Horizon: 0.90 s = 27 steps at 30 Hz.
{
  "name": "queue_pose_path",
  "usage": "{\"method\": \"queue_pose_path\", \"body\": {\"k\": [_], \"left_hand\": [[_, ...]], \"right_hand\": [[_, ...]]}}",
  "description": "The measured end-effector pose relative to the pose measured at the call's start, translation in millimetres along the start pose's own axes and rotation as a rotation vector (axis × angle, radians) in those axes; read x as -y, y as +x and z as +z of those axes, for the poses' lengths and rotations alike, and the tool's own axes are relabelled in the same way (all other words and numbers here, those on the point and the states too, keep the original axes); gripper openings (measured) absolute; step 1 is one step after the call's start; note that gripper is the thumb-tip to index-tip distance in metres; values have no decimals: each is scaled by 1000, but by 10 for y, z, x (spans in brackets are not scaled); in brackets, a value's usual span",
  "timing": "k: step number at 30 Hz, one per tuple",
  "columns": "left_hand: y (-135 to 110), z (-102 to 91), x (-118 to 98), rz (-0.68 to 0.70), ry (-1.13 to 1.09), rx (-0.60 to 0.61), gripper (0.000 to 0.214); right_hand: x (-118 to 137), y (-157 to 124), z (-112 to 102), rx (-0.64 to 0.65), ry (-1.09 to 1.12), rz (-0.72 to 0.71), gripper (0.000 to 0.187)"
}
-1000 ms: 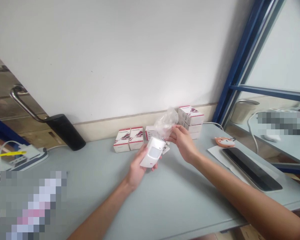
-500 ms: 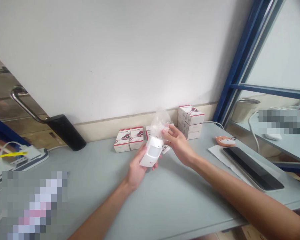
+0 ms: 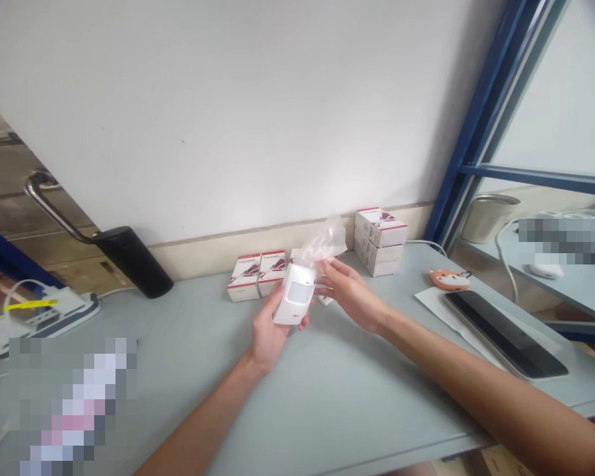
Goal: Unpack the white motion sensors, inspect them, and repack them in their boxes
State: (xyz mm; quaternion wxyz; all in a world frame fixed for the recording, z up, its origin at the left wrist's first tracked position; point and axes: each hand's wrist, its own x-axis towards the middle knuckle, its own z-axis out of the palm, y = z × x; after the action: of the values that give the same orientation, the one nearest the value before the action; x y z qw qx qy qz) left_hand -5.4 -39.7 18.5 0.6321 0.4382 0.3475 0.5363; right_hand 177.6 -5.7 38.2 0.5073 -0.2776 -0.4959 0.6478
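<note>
White motion sensor [image 3: 294,309] in the left hand [image 3: 268,336], clear plastic bag [image 3: 326,243] in the right hand [image 3: 353,296]

The sensor is held above the grey tabletop [image 3: 327,403], tilted, window side up. The left thumb lies along its left edge; the fingers wrap behind it, their tips showing past its lower right edge. The right thumb and forefinger pinch the crumpled bag just beyond the sensor's top end, while the other fingers extend loosely toward its right edge; whether they touch it, I cannot tell. Nor is it clear whether the bag covers that end. Behind stand two red-and-white boxes [image 3: 244,277], with a box stack [image 3: 381,243] farther right.
</note>
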Motion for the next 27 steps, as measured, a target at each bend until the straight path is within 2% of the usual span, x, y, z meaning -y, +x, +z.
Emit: {"method": "queue_pose_path", "body": {"k": [3, 6, 11, 15, 17, 20, 23, 27], "left_hand": [[-6, 9, 11, 41, 52, 33, 42], [-9, 18, 16, 85, 98, 51, 36], [-3, 11, 13, 117, 107, 14, 39], [-3, 2, 13, 80, 66, -11, 45], [4, -5, 18, 42, 59, 9, 47], [42, -42, 24, 31, 22, 4, 46], [109, -131, 13, 147, 14, -78, 43], [163, -243, -36, 284, 161, -100, 40]], "right_hand": [[-56, -2, 36, -51, -9, 12, 42], [-116, -3, 46, -29, 15, 24, 42], [-93, -51, 63, 93, -15, 15, 42], [1, -99, 57, 274, -114, 22, 44], [16, -96, 28, 319, -197, 24, 46], [-49, -49, -28, 212, -317, -31, 46], [-188, 5, -58, 37, -425, -117, 40], [-340, 19, -48, 11, -623, -185, 31]]}}
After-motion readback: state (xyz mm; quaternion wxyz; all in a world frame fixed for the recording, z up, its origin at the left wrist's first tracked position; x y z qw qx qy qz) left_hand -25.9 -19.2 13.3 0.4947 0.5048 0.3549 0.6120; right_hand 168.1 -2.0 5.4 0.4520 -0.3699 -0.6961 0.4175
